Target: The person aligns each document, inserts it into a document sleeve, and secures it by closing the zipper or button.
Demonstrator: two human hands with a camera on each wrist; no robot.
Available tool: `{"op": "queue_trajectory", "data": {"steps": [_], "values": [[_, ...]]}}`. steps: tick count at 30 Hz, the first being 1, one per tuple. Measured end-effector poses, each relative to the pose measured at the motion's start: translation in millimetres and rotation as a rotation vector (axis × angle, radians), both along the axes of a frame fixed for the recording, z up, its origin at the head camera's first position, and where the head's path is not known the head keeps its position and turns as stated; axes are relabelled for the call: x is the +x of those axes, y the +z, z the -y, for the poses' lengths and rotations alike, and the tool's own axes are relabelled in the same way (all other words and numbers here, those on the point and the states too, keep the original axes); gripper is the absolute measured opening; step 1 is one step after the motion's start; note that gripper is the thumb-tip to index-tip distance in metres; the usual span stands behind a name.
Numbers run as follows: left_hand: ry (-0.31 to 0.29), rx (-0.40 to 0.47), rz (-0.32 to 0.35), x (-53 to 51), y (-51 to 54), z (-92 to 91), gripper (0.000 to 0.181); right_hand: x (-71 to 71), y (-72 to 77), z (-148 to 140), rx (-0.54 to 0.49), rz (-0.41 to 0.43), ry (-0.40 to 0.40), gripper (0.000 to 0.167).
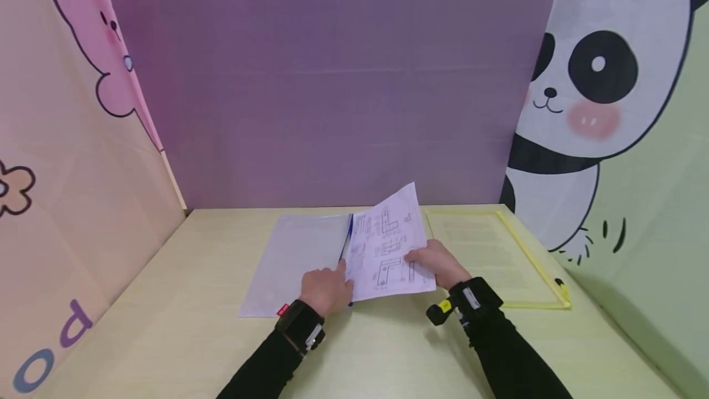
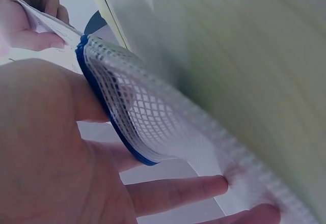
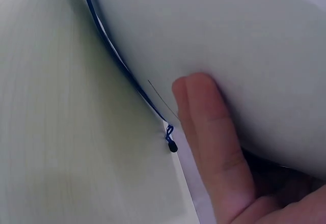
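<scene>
A clear white mesh zip pouch (image 1: 299, 245) with a blue edge lies mid-table. My left hand (image 1: 327, 291) is at its right-hand edge; in the left wrist view its fingers (image 2: 178, 196) stretch out against the pouch, partly behind the blue-trimmed mesh (image 2: 147, 109). My right hand (image 1: 440, 263) pinches a white paper sheet (image 1: 382, 263) printed with line drawings, thumb on top and fingers beneath. The sheet's left side meets the blue edge and its right side is raised. Whether that left side is inside the pouch, I cannot tell. A blue zipper (image 3: 122, 66) shows below the sheet in the right wrist view.
To the right lies a yellow-edged zip pouch (image 1: 562, 304) with printed paper inside. A small red tag (image 1: 283, 310) sits at the white pouch's near edge. Behind the pale wooden table (image 1: 183, 337) stands a purple backdrop (image 1: 332, 79), with printed panels on both sides.
</scene>
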State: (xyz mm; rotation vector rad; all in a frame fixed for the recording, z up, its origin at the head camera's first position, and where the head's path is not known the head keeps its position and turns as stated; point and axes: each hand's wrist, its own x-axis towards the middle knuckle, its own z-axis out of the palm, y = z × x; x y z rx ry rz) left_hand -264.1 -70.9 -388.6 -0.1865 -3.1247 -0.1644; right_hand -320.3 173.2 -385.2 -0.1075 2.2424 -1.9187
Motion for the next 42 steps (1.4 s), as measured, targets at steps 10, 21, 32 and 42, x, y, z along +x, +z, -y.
{"op": "queue_trajectory", "data": {"steps": [10,21,32,42], "values": [[0.005,0.012,-0.022,2.9,0.3,-0.1,0.061,0.0,-0.3,-4,0.006,0.029,0.009,0.039],[0.003,0.0,-0.014,2.7,0.6,-1.1,0.062,-1.6,-2.5,-3,-0.009,0.028,0.025,0.04],[-0.015,-0.015,0.005,4.7,-1.6,-2.0,0.069,-2.4,-10.2,-1,-0.03,0.043,0.093,0.04],[-0.057,-0.01,0.087,1.0,2.5,7.9,0.034,-7.8,-22.0,-1,0.016,0.06,0.08,0.036]]}}
